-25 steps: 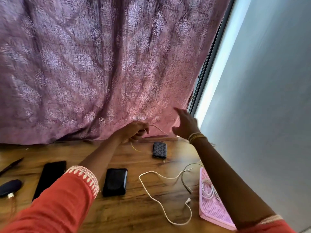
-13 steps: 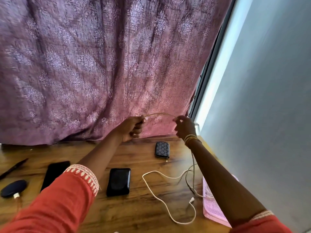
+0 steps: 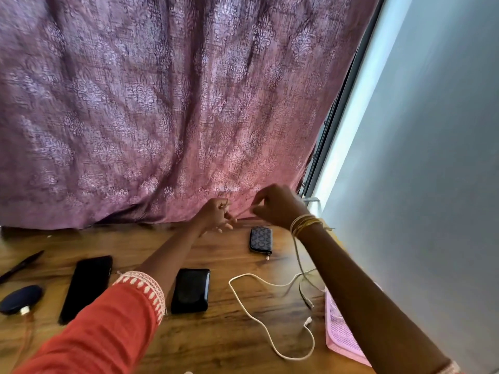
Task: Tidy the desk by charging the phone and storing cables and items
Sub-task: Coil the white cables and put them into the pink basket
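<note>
While both hands meet at mid-frame before the curtain (image 3: 162, 117), the right hand (image 3: 280, 206) pinches a thin cable (image 3: 244, 211) and the left hand (image 3: 216, 215) holds its other end with fingers partly spread. Below them on the desk (image 3: 221, 341) lie a pouch (image 3: 260, 240), phone (image 3: 86, 287), black case (image 3: 191, 290) and white cable (image 3: 251, 317); a pink tray (image 3: 343, 338) sits at lower right.

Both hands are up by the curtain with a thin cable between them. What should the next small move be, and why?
Probably wind another loop: the right hand pinches the cable toward the left hand, and slack trails down to the desk.
</note>
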